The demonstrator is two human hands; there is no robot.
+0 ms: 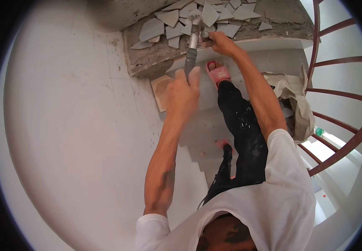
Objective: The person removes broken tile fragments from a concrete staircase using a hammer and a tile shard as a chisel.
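Observation:
My left hand (183, 94) is wrapped around the dark grip of a hammer (192, 40), whose blurred head is over the broken tiles (210, 14). Beside the hammer shaft, my right hand (222, 44) is closed on a short metal chisel (205, 35). Its round end shows, while its lower part is hidden. Both tools are at the front edge of a rough concrete step (143, 60), on which the pale, jagged tile pieces lie.
A pale stair riser (273, 44) runs below the step edge. My foot in a pink sandal (219, 74) stands on the stair below. A torn sack (300, 113) sits at right, by the brown railing (344, 98). A white wall (76, 125) rises at left, with a square tile (158, 98) near it.

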